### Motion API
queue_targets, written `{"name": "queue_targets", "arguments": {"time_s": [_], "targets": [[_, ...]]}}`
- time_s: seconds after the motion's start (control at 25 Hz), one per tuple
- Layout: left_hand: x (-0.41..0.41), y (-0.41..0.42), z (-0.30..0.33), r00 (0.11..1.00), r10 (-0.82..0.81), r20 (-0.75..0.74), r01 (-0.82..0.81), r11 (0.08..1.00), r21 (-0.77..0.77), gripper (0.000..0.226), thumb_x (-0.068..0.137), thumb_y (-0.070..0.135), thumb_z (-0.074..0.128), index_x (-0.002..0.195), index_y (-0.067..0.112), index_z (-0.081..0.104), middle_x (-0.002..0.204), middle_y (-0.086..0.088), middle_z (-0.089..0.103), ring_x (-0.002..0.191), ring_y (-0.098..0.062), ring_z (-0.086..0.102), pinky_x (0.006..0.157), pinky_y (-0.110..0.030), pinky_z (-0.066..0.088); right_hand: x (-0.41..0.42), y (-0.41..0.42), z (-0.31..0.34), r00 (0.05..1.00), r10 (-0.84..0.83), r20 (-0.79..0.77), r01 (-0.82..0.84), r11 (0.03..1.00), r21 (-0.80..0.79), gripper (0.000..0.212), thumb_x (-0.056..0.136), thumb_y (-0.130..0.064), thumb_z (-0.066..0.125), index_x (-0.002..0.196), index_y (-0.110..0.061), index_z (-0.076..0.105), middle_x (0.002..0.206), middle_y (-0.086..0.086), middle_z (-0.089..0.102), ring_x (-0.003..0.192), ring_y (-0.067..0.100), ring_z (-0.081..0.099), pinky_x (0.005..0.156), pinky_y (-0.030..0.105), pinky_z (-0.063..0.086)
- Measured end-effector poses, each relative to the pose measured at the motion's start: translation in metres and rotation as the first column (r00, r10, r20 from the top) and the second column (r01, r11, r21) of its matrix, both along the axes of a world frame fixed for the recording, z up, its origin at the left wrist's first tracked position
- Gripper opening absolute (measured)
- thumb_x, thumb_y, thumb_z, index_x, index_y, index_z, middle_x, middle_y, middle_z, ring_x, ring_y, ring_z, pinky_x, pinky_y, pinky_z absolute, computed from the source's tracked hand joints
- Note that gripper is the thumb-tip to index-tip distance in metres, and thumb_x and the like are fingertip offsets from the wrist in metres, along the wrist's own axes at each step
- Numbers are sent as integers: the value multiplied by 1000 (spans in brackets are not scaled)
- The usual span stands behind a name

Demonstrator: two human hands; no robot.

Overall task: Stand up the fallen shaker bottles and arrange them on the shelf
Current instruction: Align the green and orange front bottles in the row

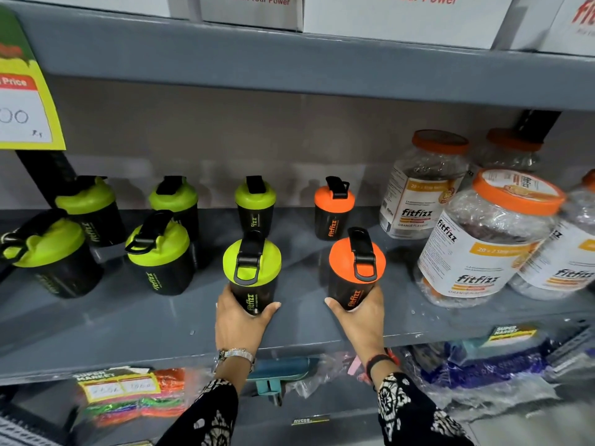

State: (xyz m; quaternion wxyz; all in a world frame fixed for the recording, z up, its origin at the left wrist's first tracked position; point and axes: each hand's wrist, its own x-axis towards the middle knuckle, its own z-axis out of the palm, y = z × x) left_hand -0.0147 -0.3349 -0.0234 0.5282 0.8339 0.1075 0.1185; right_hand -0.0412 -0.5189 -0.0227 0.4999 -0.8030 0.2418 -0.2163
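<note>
Black shaker bottles stand upright on the grey shelf. My left hand grips the base of a green-lidded shaker in the front row. My right hand grips the base of an orange-lidded shaker beside it. Behind them stand another green-lidded shaker and another orange-lidded shaker. To the left, several green-lidded shakers stand in two rows, the nearest at front and the far-left one.
Large clear jars with orange lids crowd the shelf's right side. A yellow price sign hangs at upper left. White boxes sit on the shelf above. Packaged goods fill the shelf below.
</note>
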Motion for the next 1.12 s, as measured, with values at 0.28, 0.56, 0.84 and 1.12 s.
{"name": "queue_targets", "arguments": {"time_s": [0.28, 0.56, 0.84, 1.12], "targets": [[2, 1, -2, 1000, 28, -4, -28, 1000, -9, 68, 57, 21, 84, 110, 0, 47, 113, -23, 58, 106, -37, 54, 87, -43, 47, 0, -1, -1, 1000, -14, -13, 14, 1000, -11, 64, 58, -19, 83, 109, -7, 46, 110, 14, 58, 102, 28, 56, 91, 41, 50], [2, 2, -4, 999, 34, 2, -34, 999, 11, 69, 57, 21, 84, 110, 0, 47, 113, -22, 57, 104, -38, 55, 86, -44, 48, -2, -2, -1, 1000, -5, -7, 5, 1000, -9, 64, 59, -19, 83, 111, -8, 46, 111, 13, 58, 103, 28, 56, 93, 40, 49], [2, 2, -4, 1000, 23, -2, -23, 999, 36, 69, 58, 22, 84, 110, 0, 46, 113, -24, 56, 105, -39, 54, 85, -44, 48, 0, -3, -2, 1000, 12, -16, -12, 1000, -7, 66, 60, -20, 83, 113, -9, 46, 113, 13, 59, 104, 28, 57, 93, 38, 49], [-8, 10, -2, 998, -32, -49, 33, 999, 5, 99, 54, 27, 86, 131, 2, 30, 137, -21, 41, 129, -35, 35, 109, -50, 32, -11, -1, -2, 1000, 1, -31, 2, 996, 89, 98, 55, -17, 87, 132, 0, 29, 137, 20, 38, 128, 33, 38, 110, 45, 32]]}}
